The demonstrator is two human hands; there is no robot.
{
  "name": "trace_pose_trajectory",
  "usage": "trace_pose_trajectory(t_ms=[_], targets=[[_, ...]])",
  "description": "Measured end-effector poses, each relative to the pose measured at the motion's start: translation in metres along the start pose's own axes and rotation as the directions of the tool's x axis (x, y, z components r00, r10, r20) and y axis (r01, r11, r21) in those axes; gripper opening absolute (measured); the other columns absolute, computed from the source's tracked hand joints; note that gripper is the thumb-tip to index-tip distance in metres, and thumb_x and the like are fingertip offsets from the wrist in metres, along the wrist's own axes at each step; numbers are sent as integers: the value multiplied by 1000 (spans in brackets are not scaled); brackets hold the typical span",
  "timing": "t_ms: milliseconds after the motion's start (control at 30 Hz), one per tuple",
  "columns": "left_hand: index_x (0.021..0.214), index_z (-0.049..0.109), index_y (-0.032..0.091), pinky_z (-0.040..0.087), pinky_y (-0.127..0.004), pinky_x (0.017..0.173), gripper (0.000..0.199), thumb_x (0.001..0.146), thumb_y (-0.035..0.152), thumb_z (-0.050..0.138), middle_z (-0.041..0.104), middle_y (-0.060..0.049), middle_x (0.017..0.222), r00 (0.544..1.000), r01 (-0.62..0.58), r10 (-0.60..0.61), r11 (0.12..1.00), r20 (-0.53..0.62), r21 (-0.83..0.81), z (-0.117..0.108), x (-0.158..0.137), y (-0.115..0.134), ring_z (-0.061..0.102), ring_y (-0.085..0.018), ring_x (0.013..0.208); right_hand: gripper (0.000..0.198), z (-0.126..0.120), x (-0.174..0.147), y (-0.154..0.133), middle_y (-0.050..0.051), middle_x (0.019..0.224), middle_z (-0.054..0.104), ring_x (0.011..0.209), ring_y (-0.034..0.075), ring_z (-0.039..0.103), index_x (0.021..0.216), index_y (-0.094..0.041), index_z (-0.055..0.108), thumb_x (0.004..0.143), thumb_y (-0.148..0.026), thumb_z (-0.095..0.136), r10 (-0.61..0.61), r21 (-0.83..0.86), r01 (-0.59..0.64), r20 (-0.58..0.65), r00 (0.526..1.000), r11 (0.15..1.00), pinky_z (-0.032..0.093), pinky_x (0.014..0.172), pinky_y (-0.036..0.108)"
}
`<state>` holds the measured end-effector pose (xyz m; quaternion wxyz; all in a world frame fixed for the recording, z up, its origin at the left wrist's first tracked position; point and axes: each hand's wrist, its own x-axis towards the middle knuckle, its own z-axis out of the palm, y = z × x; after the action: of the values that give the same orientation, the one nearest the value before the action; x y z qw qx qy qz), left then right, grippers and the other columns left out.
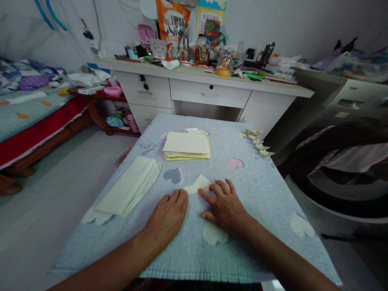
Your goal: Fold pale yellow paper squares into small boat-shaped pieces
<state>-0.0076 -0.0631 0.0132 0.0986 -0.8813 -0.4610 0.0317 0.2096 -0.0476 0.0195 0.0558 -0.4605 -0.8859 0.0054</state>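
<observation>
The folded paper [198,185] lies on the desk [257,206], long axis running crosswise from the left grip [169,212], its fingers bunched at one end, pinching or not I can't tell from here, to the right grip [228,207], spread open, a fingertip on it, neither nearer.

pale yellow paper [200,183], folded, lying flat, peak pointing away

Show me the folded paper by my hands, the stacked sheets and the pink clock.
Folded paper [201,182]: head view, just below its pointed peak.
Stacked sheets [185,142]: head view, middle of the top sheet.
Pink clock [146,34]: head view, on its dial.
</observation>
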Motion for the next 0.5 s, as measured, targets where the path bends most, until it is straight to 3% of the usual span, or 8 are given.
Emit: trace_pose_trajectory(t_ms=[300,500], targets=[[122,58,7,51,-38,79,48,80,-4,38,61,-15,117,1000,-2,2,1000,-5,3,2,0,-2,56,-27,103,63,-7,-29,32,10,131,54,125,38,38,135,-27,49,86,-66,44,60,-84,-58,19,998,995,17,106,62],[122,58,11,51,-37,81,49,80,-4,37,60,-13,118,1000,7,-7,1000,6,-11,3,-1,-5,55,-25,104,63,-2,-35,35,8,133,54,127,37,39,137,-28,48,86,-65,44,89,-88,-87,11,996,992,19,107,60]])
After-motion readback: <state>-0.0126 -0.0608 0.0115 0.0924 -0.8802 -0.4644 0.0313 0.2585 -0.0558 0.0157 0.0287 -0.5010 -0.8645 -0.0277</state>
